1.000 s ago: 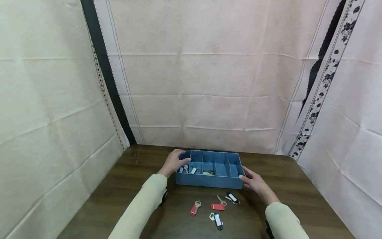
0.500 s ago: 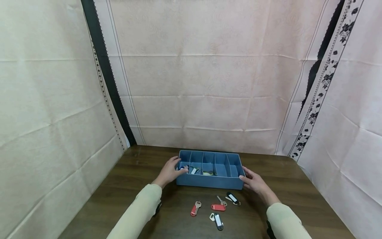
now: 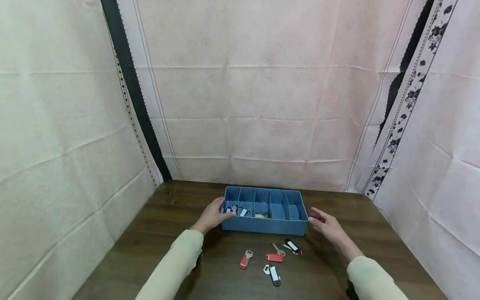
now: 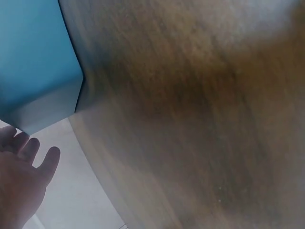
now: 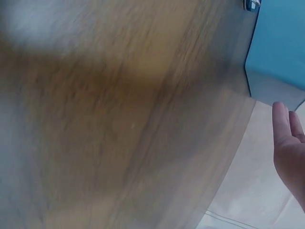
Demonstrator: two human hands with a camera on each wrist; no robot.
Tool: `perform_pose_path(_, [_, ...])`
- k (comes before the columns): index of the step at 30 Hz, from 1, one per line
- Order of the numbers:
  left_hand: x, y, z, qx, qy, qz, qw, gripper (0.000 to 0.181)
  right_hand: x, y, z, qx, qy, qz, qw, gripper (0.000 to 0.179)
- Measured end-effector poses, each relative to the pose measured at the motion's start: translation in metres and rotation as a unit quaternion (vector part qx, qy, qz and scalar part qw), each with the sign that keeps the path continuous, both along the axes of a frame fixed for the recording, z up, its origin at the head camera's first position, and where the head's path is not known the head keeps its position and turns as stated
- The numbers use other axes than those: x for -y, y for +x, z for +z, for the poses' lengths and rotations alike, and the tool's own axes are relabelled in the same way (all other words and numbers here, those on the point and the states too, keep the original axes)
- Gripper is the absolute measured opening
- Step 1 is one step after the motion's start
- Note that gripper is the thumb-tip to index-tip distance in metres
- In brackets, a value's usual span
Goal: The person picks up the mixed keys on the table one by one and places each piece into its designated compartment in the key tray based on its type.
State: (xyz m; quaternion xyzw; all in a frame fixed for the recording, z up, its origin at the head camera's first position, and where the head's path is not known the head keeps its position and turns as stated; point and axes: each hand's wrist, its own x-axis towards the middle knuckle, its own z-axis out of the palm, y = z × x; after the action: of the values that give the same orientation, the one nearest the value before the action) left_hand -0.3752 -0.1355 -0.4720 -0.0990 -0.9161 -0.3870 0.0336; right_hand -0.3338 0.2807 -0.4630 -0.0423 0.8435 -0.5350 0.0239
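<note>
A blue divided organizer box [image 3: 264, 226] stands on the wooden table, its compartments side by side. My left hand [image 3: 211, 216] is at the box's left end, thumb extended by the front corner and fingers along the side; whether it touches is hard to tell. In the left wrist view its fingers [image 4: 49, 164] look relaxed. My right hand [image 3: 330, 229] hovers just off the right end, fingers loosely extended, holding nothing. The left compartments contain keys with a blue tag [image 3: 228, 210], a white-labelled tag [image 3: 243, 212] and a yellowish-green tag [image 3: 261, 215].
In front of the box lie a key with a red tag [image 3: 243, 262], another red-tagged key [image 3: 274, 258], a black-tagged key [image 3: 291, 245] and a black tag [image 3: 274, 276] with a white-headed key. Pale cloth [image 3: 262, 125] hangs behind the table [image 3: 180, 208].
My left hand has drawn back left from above the leftmost compartment to the box's end. My right hand has come off the right front corner, moving right. The box looks unmoved.
</note>
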Motion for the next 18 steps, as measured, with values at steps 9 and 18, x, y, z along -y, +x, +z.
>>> perform_pose_path(9, [0.0, -0.004, 0.002, 0.02, -0.009, -0.007, 0.9997, 0.093, -0.002, 0.014, 0.005, -0.021, 0.021, 0.021, 0.9993, 0.054])
perform_pose_path(18, [0.0, -0.004, 0.006, 0.037, -0.006, -0.013, 0.9992, 0.092, 0.001, 0.035, -0.006, -0.03, 0.054, 0.019, 0.9979, 0.046])
